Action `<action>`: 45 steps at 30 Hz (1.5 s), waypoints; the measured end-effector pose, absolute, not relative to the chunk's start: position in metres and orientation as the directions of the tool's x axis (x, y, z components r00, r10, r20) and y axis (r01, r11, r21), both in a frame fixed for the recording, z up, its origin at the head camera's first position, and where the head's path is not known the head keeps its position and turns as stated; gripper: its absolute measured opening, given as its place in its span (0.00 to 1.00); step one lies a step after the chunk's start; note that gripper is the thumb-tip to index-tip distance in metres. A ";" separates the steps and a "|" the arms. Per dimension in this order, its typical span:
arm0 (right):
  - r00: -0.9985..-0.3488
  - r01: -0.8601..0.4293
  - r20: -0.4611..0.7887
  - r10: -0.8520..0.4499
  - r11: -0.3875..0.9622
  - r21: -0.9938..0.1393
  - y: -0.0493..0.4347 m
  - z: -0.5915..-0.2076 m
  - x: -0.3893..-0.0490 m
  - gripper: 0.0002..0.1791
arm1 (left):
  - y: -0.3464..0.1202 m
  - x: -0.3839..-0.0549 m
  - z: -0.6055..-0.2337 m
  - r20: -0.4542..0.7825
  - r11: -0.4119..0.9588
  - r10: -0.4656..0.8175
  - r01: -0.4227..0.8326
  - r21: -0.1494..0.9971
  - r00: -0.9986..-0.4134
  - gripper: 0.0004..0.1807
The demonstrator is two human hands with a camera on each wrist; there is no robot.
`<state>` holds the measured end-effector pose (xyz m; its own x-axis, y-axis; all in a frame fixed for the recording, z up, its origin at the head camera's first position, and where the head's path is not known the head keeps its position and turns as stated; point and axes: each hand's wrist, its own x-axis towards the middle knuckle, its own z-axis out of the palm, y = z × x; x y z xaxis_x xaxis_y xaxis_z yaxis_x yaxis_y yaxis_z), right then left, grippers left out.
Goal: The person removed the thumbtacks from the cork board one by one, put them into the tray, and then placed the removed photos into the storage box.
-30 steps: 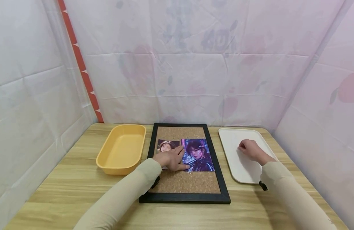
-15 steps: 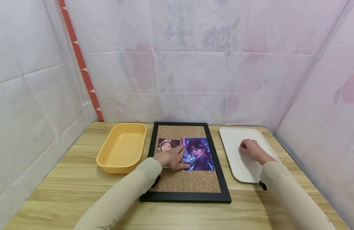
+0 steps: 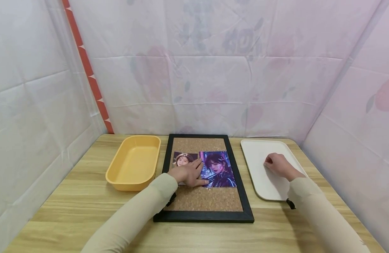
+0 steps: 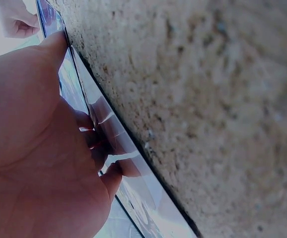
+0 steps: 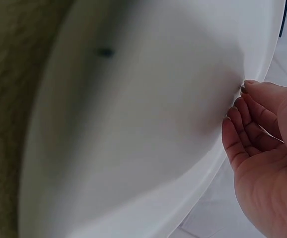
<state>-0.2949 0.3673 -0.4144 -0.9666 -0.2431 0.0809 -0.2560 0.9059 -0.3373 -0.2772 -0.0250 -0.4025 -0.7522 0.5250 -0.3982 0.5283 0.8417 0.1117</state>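
My left hand (image 3: 188, 174) lies with extended fingers on two glossy prints on a cork board (image 3: 207, 202). It covers much of the smiling portrait photo (image 3: 182, 160), and its fingertips and thumb reach the edge of the purple-blue illustrated print (image 3: 218, 172). In the left wrist view, fingers (image 4: 112, 178) touch the glossy surface. My right hand (image 3: 278, 164) is bent down over the white tray (image 3: 284, 151), thumb and fingertips drawn together at its surface. A dark speck shows between thumb and forefinger in the right wrist view; I cannot tell whether it is something held.
The cork board has a black frame (image 3: 203, 216). To its left stands a yellow plastic bin (image 3: 134, 165). A blurred dark spot (image 5: 105, 52) shows on the tray in the right wrist view. Pale fabric (image 3: 210, 80) closes off the back and sides of the wooden table (image 3: 74, 196).
My right hand has shifted very slightly to the right over the tray. My left hand and the prints keep their places; the head view has tilted a little.
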 end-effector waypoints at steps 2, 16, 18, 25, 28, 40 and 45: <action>-0.968 -0.252 0.080 -0.239 0.906 -0.340 0.368 -0.414 -0.295 0.05 | -0.025 -0.281 -0.406 -0.397 0.841 0.525 0.529 0.110 -0.752 0.50; -0.951 -0.308 0.127 -0.281 0.888 -0.342 0.368 -0.406 -0.286 0.08 | -0.028 -0.271 -0.399 -0.376 0.832 0.541 0.544 0.109 -0.752 0.49; -0.944 -0.329 0.139 -0.299 0.881 -0.339 0.366 -0.402 -0.284 0.11 | -0.029 -0.271 -0.398 -0.374 0.834 0.538 0.540 0.111 -0.755 0.49; -0.927 -0.373 0.175 -0.331 0.860 -0.347 0.349 -0.385 -0.279 0.19 | -0.027 -0.292 -0.422 -0.380 0.851 0.511 0.514 0.102 -0.771 0.51; -0.928 -0.372 0.172 -0.331 0.855 -0.361 0.339 -0.379 -0.279 0.21 | -0.028 -0.296 -0.425 -0.376 0.851 0.513 0.514 0.107 -0.771 0.52; -0.937 -0.348 0.125 -0.327 0.836 -0.424 0.310 -0.380 -0.281 0.23 | -0.028 -0.270 -0.401 -0.370 0.833 0.541 0.541 0.115 -0.755 0.50; -0.926 -0.375 0.144 -0.348 0.823 -0.426 0.298 -0.378 -0.284 0.22 | -0.028 -0.270 -0.399 -0.369 0.833 0.542 0.540 0.119 -0.755 0.49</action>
